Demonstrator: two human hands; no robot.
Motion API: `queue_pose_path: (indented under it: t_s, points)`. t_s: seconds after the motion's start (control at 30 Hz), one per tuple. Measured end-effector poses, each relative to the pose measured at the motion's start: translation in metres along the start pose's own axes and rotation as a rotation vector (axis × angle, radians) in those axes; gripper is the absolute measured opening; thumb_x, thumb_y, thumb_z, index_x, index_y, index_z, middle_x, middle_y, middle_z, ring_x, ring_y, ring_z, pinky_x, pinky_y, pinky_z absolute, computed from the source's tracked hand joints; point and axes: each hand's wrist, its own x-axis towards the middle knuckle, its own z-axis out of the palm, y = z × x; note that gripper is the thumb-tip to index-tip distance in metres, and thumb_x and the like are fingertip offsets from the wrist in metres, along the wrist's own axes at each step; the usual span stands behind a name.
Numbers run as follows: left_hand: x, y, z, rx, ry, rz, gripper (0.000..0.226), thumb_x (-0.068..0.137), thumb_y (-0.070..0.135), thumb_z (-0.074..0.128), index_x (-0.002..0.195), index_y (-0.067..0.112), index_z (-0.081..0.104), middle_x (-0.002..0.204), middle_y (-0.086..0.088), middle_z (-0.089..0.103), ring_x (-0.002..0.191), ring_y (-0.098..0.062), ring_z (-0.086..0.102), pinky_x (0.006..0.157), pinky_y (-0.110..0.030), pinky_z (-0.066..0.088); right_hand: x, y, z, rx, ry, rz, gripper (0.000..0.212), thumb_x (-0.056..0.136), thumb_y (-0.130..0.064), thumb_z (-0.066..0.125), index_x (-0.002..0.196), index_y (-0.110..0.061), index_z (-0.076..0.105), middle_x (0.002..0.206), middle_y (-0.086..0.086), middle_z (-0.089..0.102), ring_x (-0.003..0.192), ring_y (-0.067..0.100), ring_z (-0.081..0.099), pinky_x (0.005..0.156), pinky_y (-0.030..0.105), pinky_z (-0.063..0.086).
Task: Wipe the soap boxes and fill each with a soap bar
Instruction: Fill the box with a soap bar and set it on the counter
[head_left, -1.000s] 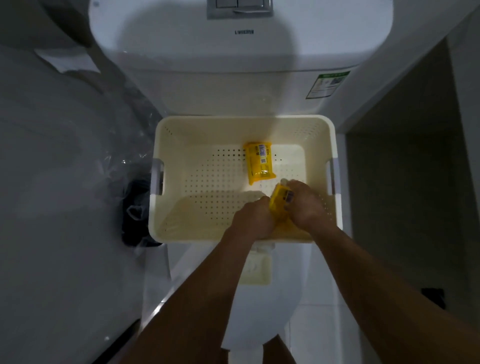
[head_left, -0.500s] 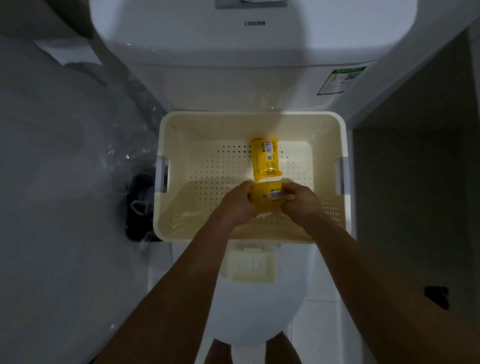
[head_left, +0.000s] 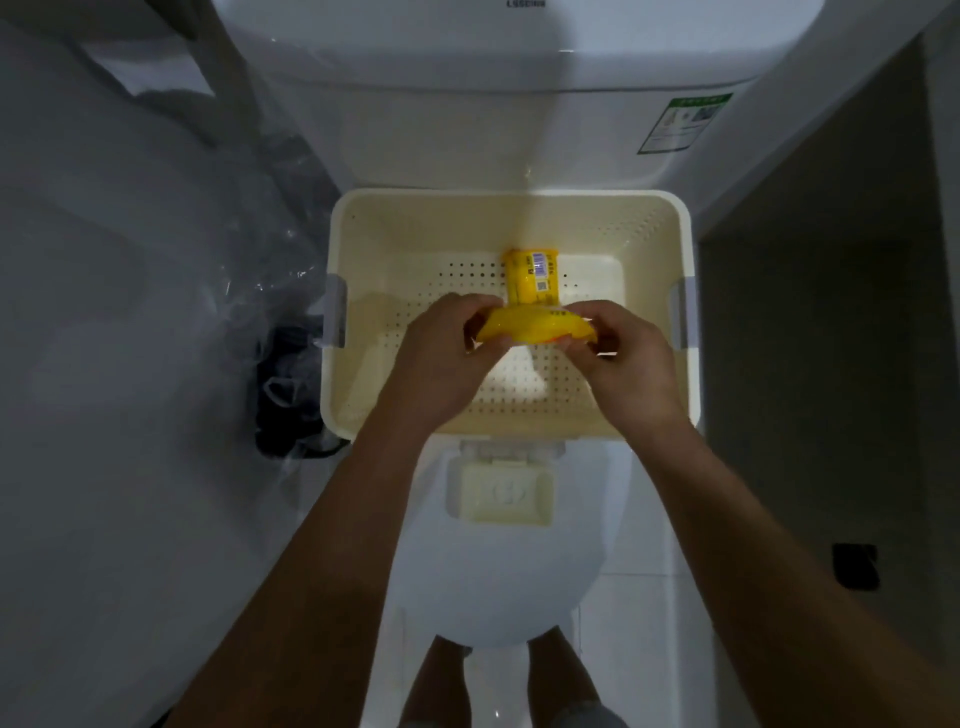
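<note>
Over a cream perforated basket (head_left: 363, 218), both my hands hold one yellow-wrapped soap bar (head_left: 530, 327) crosswise. My left hand (head_left: 447, 353) pinches its left end and my right hand (head_left: 628, 358) pinches its right end. A second yellow-wrapped soap bar (head_left: 532, 275) lies on the basket floor just behind it, barcode side up. An open cream soap box (head_left: 501, 493) sits on the closed toilet lid (head_left: 498, 587), just in front of the basket and below my hands.
The basket rests on the toilet lid against the white tank (head_left: 493, 119). A bin with a clear plastic liner (head_left: 280, 374) stands left of the toilet. A dark wall (head_left: 831, 338) rises on the right. My feet show below the bowl.
The held soap bar has turned from upright to crosswise and risen above the basket floor, with my hands now apart at its two ends. The view has tilted down slightly.
</note>
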Motion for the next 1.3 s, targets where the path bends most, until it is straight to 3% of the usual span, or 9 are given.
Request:
queue_pose_path:
  t_s: [0.1,0.2,0.33,0.43,0.7,0.83,0.93,1.1,1.3]
  points:
    - [-0.010,0.008,-0.013,-0.018,-0.002,0.001,0.011,0.092,0.037,0.063,0.093,0.027,0.065,0.090,0.001,0.052,0.076,-0.005,0.051,0.067,-0.008,0.034,-0.013,-0.013,-0.007,0.093,0.013,0.013,0.020,0.094,-0.021,0.068,0.104,-0.003,0.071,0.094,0.016,0.071,0.091,0.031,0.066,0.087,0.044,0.055]
    - [-0.025,0.011,-0.020,-0.174,0.059,-0.085,0.028,0.094,0.040,0.061,0.080,0.018,0.070,0.085,-0.008,0.067,0.074,-0.014,0.062,0.070,-0.028,0.046,-0.025,-0.023,-0.011,0.258,-0.040,0.133,0.041,0.095,-0.025,0.068,0.101,0.014,0.060,0.102,0.028,0.068,0.097,0.036,0.068,0.090,0.054,0.055]
    - [-0.049,0.014,-0.021,-0.329,0.097,-0.172,0.034,0.094,0.043,0.061,0.088,0.012,0.074,0.077,-0.004,0.072,0.060,-0.001,0.057,0.063,-0.027,0.046,-0.051,-0.035,-0.013,0.436,-0.081,0.276,0.046,0.095,-0.028,0.067,0.100,0.016,0.054,0.107,0.035,0.062,0.101,0.043,0.067,0.072,0.039,0.064]
    - [-0.066,0.011,-0.019,-0.375,0.088,-0.203,0.033,0.091,0.043,0.064,0.085,0.012,0.073,0.073,0.002,0.071,0.060,-0.002,0.060,0.059,-0.024,0.048,-0.069,-0.038,-0.011,0.472,-0.052,0.341,0.033,0.095,-0.029,0.067,0.085,0.001,0.059,0.104,0.028,0.067,0.098,0.036,0.070,0.065,0.029,0.062]
    - [-0.104,0.001,-0.007,-0.598,0.087,-0.268,0.004,0.092,0.023,0.067,0.090,0.020,0.067,0.079,-0.003,0.075,0.068,-0.017,0.072,0.059,-0.029,0.058,-0.101,-0.027,-0.004,0.750,-0.166,0.490,0.008,0.092,-0.022,0.070,0.092,-0.018,0.064,0.093,0.006,0.070,0.086,0.017,0.068,0.079,0.028,0.059]
    - [-0.126,-0.005,0.007,-0.765,0.062,-0.335,0.001,0.093,0.015,0.066,0.093,0.015,0.065,0.084,-0.010,0.075,0.072,-0.025,0.073,0.064,-0.036,0.059,-0.111,-0.020,0.006,0.839,-0.234,0.486,0.025,0.088,-0.006,0.072,0.106,-0.023,0.067,0.101,0.003,0.075,0.093,0.016,0.073,0.085,0.032,0.058]
    - [-0.141,-0.011,0.019,-0.754,0.032,-0.373,0.011,0.083,0.020,0.070,0.091,0.014,0.067,0.088,-0.011,0.075,0.080,-0.031,0.073,0.073,-0.040,0.061,-0.117,-0.016,0.014,0.813,-0.214,0.508,0.037,0.086,0.003,0.070,0.115,-0.020,0.065,0.103,0.004,0.074,0.090,0.019,0.074,0.078,0.032,0.059]
    - [-0.153,-0.027,0.022,-0.474,-0.102,-0.372,0.013,0.078,0.028,0.079,0.086,0.021,0.071,0.085,0.003,0.074,0.080,-0.020,0.071,0.080,-0.048,0.059,-0.125,-0.005,0.020,0.695,-0.198,0.542,0.029,0.082,0.000,0.075,0.104,-0.018,0.068,0.097,0.002,0.077,0.079,0.018,0.075,0.061,0.030,0.057]
    - [-0.150,-0.034,0.012,-0.477,-0.091,-0.362,0.053,0.070,0.046,0.075,0.120,0.034,0.060,0.104,0.009,0.069,0.091,-0.014,0.070,0.080,-0.040,0.058,-0.128,0.008,0.022,0.560,-0.269,0.573,0.026,0.085,-0.003,0.069,0.107,-0.017,0.074,0.092,0.003,0.075,0.076,0.015,0.070,0.063,0.028,0.054]
